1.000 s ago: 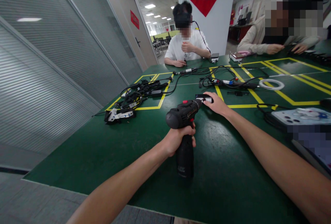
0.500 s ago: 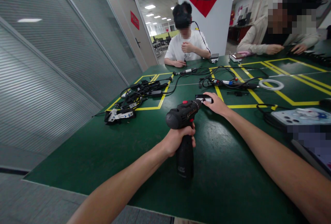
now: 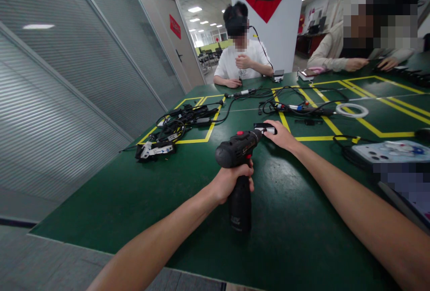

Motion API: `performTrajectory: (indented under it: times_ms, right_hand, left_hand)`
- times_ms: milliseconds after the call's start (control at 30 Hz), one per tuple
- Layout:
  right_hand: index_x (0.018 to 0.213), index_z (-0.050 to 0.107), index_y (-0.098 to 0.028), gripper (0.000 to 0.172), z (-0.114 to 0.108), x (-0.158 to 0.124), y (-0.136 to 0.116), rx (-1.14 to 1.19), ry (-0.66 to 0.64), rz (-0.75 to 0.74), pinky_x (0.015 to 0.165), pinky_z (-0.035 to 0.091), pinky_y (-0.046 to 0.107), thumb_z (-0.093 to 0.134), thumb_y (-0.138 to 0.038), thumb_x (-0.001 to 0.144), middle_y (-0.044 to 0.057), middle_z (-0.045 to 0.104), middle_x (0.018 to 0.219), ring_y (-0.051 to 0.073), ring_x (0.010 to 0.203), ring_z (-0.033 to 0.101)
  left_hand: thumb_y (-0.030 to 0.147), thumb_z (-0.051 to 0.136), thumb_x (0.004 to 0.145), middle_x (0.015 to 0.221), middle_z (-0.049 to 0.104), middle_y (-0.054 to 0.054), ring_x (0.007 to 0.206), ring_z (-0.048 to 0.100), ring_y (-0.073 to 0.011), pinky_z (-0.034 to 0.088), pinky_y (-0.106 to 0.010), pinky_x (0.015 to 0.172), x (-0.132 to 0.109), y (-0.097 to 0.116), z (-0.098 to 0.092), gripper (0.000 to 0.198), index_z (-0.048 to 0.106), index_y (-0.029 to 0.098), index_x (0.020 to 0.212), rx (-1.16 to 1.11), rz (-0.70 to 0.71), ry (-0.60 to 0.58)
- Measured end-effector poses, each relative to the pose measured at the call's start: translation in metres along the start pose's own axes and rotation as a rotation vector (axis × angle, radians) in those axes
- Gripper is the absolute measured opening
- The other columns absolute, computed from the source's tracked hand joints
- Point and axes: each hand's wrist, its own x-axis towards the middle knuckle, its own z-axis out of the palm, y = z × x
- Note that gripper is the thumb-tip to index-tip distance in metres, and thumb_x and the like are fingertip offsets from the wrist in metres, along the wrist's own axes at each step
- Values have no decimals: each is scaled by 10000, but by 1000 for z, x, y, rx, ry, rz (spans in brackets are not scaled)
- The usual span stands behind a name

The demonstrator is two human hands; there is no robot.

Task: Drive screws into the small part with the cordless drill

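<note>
Indoors: drill (image 3: 237, 150) upright on green table (image 3: 134, 201), glass partition (image 3: 67, 80)

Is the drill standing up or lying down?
Standing up: the drill stands on its base on the table, the left hand gripping its handle.

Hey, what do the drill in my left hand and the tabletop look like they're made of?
Drill: likely matte black moulded plastic, with dull highlights and a red button on top. Tabletop: a smooth green mat or coating, probably vinyl, faintly glossy with scuffs.
</note>
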Motion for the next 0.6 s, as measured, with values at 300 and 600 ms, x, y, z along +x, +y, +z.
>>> performTrajectory:
  times_ms: [300,600]
  right_hand:
    - [1238,555,-235,466,1,0,1,2,6,-1,968,429,383,613,-290,780,79,554,1149,229,1047,569]
    - [1245,551,-238,469,0,0,0,6,-6,14,958,434,381,607,-302,784,79,555,1146,225,1031,574]
  left_hand:
    - [178,549,683,589,494,31,470,553,-116,401,-235,504,1,0,-1,168,487,150,837,-3,-3,2]
    - [176,551,678,602,494,32,471,556,-116,401,-237,501,2,0,-1,164,484,154,827,-3,12,-8]
